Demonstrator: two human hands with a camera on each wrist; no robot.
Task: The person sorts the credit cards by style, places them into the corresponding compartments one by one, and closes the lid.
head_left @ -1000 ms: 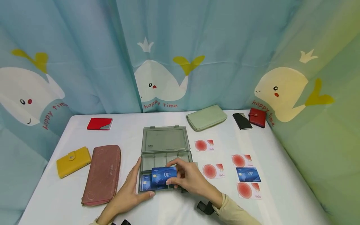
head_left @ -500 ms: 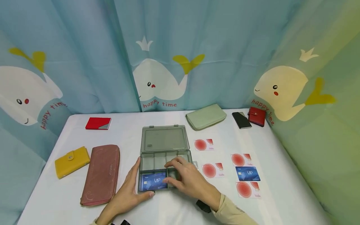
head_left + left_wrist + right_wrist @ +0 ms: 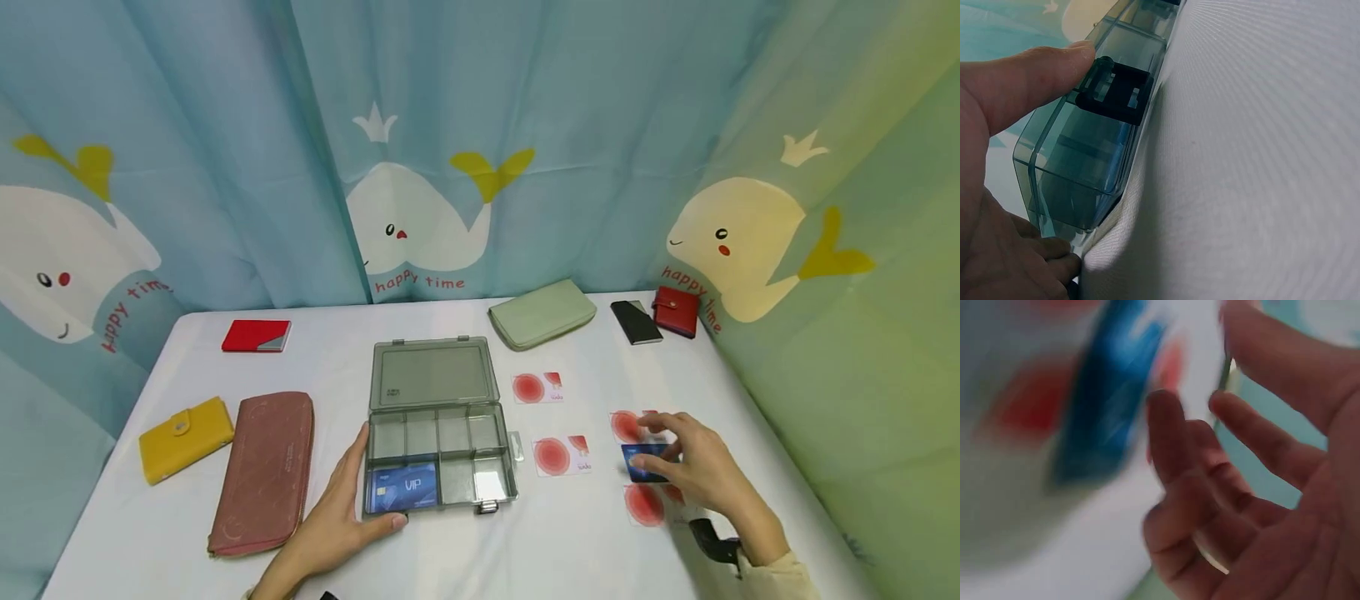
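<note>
A grey see-through compartment box lies on the white table with its lid swung back. A blue VIP card lies in its front left compartment. My left hand holds the box's front left corner, fingers along the side, thumb at the front edge beside a dark latch. On the right, my right hand hovers over another blue VIP card, thumb and fingertips apart. In the right wrist view that card is blurred and sits beyond the fingers.
Red-and-white cards lie above and below the right blue card, others beside the box. Around them are a pink wallet, yellow wallet, green wallet, red case, black case and dark red wallet.
My right hand has let go of a blue card in the box's front left compartment. It has since moved right, over the other blue card. The left hand stays at the box.
</note>
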